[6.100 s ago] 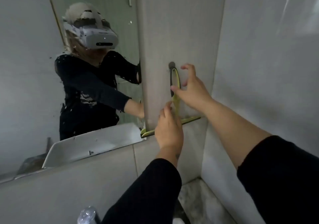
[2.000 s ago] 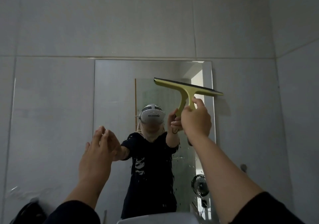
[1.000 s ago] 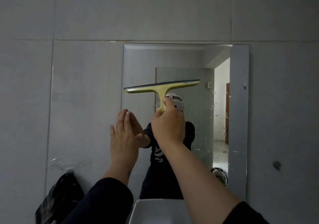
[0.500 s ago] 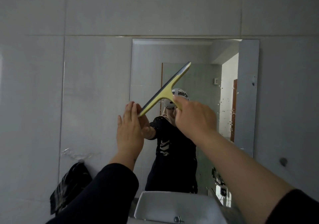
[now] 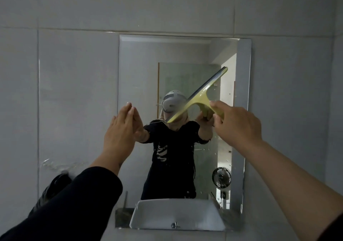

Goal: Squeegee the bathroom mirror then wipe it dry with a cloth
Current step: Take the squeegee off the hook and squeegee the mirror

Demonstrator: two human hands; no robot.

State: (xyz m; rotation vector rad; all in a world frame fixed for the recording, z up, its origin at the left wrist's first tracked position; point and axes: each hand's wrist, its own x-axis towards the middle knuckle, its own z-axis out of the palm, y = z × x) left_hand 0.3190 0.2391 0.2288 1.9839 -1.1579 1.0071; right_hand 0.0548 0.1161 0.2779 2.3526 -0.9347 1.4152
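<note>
A rectangular mirror (image 5: 141,69) hangs on the grey tiled wall, with water drops down its right part. My right hand (image 5: 235,125) grips the handle of a yellow-green squeegee (image 5: 199,95), whose blade slants from lower left to upper right over the middle and right of the glass. My left hand (image 5: 120,129) is flat, fingers together, pressed at the mirror's left edge and holding nothing. A dark cloth (image 5: 50,190) hangs on the wall at the lower left, partly hidden by my left sleeve.
The mirror reflects a person with a headset, a white basin (image 5: 176,214) and a small fan (image 5: 221,177). Grey wall tiles (image 5: 74,92) surround the mirror on all sides.
The squeegee was taken off its wall hook, raised level before the mirror, then tilted; in the last half second it shifted right across the glass. My left hand stayed at the mirror's left edge.
</note>
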